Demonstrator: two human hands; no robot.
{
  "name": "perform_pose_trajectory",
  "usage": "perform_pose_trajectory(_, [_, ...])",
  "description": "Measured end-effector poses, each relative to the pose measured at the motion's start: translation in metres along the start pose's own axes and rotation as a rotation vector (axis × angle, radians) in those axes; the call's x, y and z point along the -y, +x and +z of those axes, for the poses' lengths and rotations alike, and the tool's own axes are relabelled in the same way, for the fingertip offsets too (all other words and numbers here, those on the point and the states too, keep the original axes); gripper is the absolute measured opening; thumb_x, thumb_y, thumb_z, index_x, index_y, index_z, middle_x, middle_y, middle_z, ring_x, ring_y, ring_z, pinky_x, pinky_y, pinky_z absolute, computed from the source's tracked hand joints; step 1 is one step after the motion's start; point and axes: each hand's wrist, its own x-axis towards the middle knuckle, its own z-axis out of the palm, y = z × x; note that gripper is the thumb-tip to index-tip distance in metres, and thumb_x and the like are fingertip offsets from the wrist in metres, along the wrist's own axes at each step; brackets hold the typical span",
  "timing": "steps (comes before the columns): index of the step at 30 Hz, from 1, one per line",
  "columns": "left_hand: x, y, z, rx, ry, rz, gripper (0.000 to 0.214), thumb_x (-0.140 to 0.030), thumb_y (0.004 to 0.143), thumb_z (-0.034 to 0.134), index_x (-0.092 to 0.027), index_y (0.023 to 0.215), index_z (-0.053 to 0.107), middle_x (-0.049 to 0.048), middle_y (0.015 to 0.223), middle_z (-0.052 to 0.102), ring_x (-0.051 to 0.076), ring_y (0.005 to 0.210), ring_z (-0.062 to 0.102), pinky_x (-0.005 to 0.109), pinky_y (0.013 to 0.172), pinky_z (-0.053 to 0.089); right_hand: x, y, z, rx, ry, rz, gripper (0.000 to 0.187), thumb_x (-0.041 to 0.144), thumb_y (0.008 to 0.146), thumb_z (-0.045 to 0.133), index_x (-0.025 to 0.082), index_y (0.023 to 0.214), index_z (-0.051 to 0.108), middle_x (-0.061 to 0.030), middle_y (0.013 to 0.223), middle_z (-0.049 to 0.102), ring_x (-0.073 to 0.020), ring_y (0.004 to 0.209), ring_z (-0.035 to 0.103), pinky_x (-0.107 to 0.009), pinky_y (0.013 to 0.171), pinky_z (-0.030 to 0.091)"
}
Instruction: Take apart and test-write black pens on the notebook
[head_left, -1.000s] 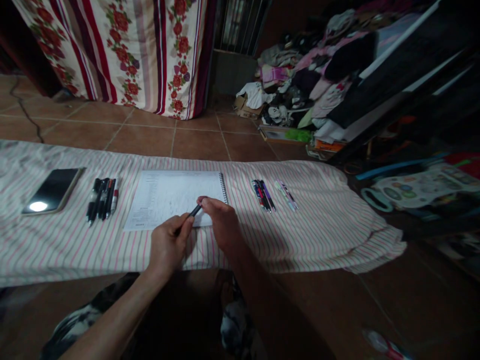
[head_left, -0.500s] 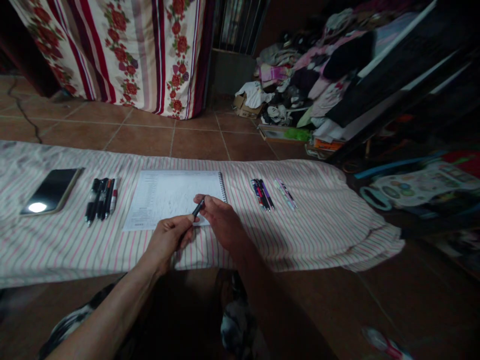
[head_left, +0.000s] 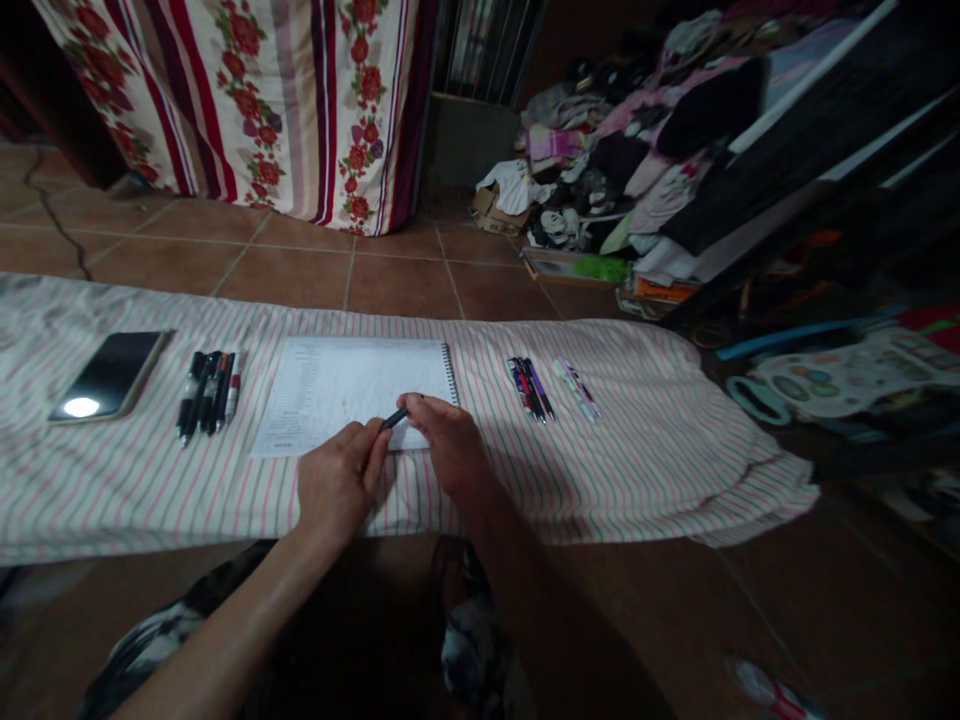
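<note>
A dark pen [head_left: 394, 417] is held between my two hands, above the lower edge of a spiral notebook [head_left: 360, 375]. My left hand [head_left: 341, 475] is closed round its left end. The fingers of my right hand [head_left: 450, 432] pinch the other end. Left of the notebook lies a row of several dark pens [head_left: 206, 395]. On its right side are several pens in black, red and purple [head_left: 531, 388], and beyond them some pale, patterned pens [head_left: 577, 388]. Which part of the held pen sits inside each hand is hidden by the fingers.
A phone [head_left: 112, 375] lies at the left on the striped cloth [head_left: 637, 450] that covers the low table. Behind, a flowered curtain [head_left: 300, 110] hangs over the tiled floor [head_left: 397, 275]. A heap of clothes [head_left: 622, 150] fills the back right.
My left hand has turned and now wraps the pen with its back upward. The pen lies flatter, and my right fingers have closed onto its end. The view has shifted slightly.
</note>
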Motion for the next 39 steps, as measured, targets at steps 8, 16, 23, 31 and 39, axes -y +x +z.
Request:
perform_pose_trajectory(8, [-0.002,0.007,0.001,0.168,-0.412,-0.231,0.035,-0.043,0.079,0.049,-0.015,0.081,0.069,-0.0004,0.052,0.052,0.010,0.047,0.045,0.022,0.046,0.029,0.013,-0.008,0.001,0.087,0.117,0.054,0.029,0.045,0.074,0.057,0.018,0.079,0.068,-0.0044,0.088,0.064,-0.0151,0.083,0.056,-0.028,0.075,0.043])
perform_pose_trajectory(16, [-0.015,0.007,-0.002,0.392,-1.110,-0.636,0.036,-0.045,0.070,0.061,-0.010,0.077,0.065,-0.0064,0.041,0.040,0.003,0.037,0.024,0.020,0.040,0.014,0.013,0.003,-0.009,0.224,0.313,0.022,0.020,0.034,0.065,0.068,0.018,0.077,0.070,-0.0057,0.092,0.067,-0.0186,0.095,0.056,-0.035,0.088,0.041])
perform_pose_trajectory(23, [-0.003,0.005,0.000,0.253,-0.598,-0.341,0.035,-0.044,0.078,0.050,-0.014,0.067,0.065,-0.0027,0.046,0.046,0.009,0.043,0.039,0.022,0.045,0.027,0.004,0.005,-0.011,0.146,0.111,-0.033,0.022,0.037,0.068,0.064,0.019,0.079,0.070,-0.0030,0.088,0.067,-0.0173,0.090,0.056,-0.032,0.085,0.039])
perform_pose_trajectory(31, [0.003,-0.001,0.007,0.032,0.090,0.013,0.035,-0.036,0.085,0.041,-0.016,0.098,0.067,0.0045,0.068,0.062,0.014,0.056,0.053,0.024,0.049,0.030,-0.001,0.001,0.002,-0.068,-0.111,-0.033,0.029,0.045,0.070,0.059,0.017,0.065,0.066,0.0037,0.055,0.051,-0.0116,0.061,0.046,-0.025,0.062,0.036])
perform_pose_trajectory(39, [-0.009,0.006,0.005,0.304,-0.947,-0.634,0.037,-0.048,0.070,0.058,-0.012,0.074,0.066,-0.0055,0.042,0.041,0.006,0.037,0.028,0.020,0.039,0.019,0.010,0.000,-0.006,0.154,0.061,-0.028,0.031,0.043,0.075,0.055,0.018,0.087,0.069,-0.0056,0.098,0.066,-0.0163,0.088,0.055,-0.031,0.080,0.041])
